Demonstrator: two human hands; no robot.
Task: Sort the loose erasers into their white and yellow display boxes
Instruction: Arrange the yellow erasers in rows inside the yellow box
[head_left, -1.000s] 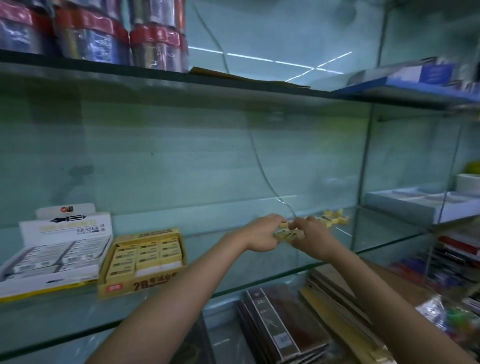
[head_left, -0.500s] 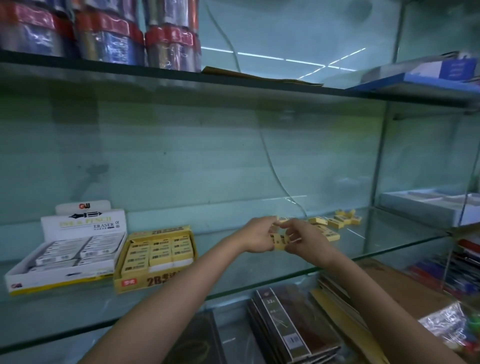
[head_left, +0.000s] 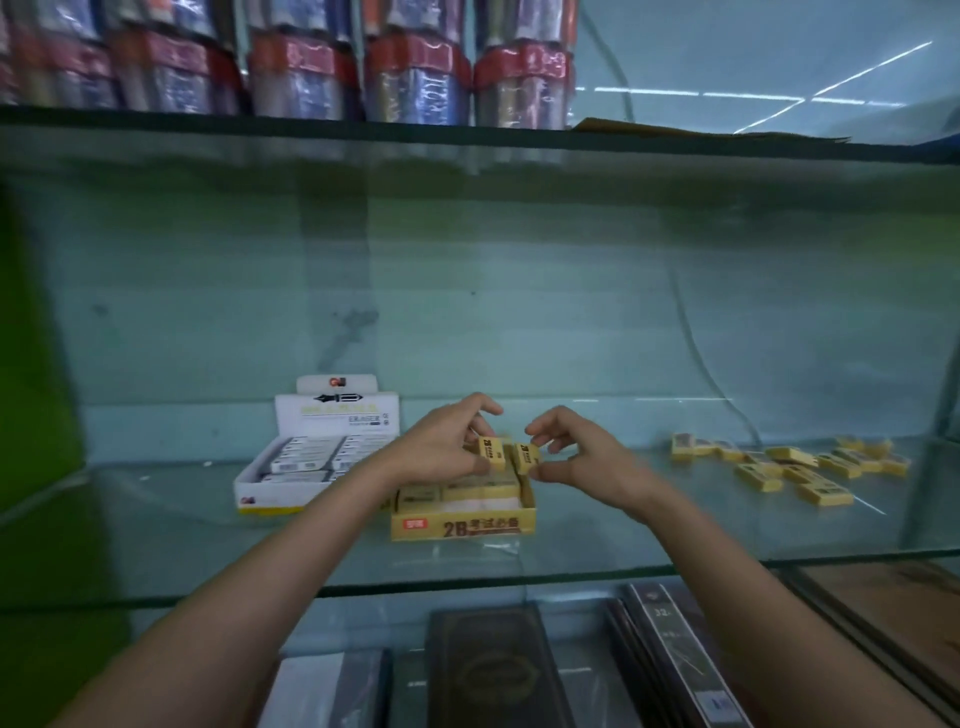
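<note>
Now each hand (head_left: 441, 447) (head_left: 576, 457) pinches erasers (head_left: 511, 453) — over yellow box (head_left: 462, 525)

This was a stationery shop, shown by its stock laid out for sale on a clear glass display shelf (head_left: 156, 545). Near the shelf's middle stood a white cardboard display box (head_left: 311, 462) of erasers with an upright header card, and just beside it a yellow cardboard display box (head_left: 462, 525) printed "2B". Small yellow-sleeved erasers (head_left: 795, 467) lay scattered towards the shelf's right end. Plastic-wrapped red-and-blue bundles (head_left: 301, 73) lined the upper glass shelf (head_left: 467, 137), and dark-covered notebooks (head_left: 493, 670) lay below.
</note>
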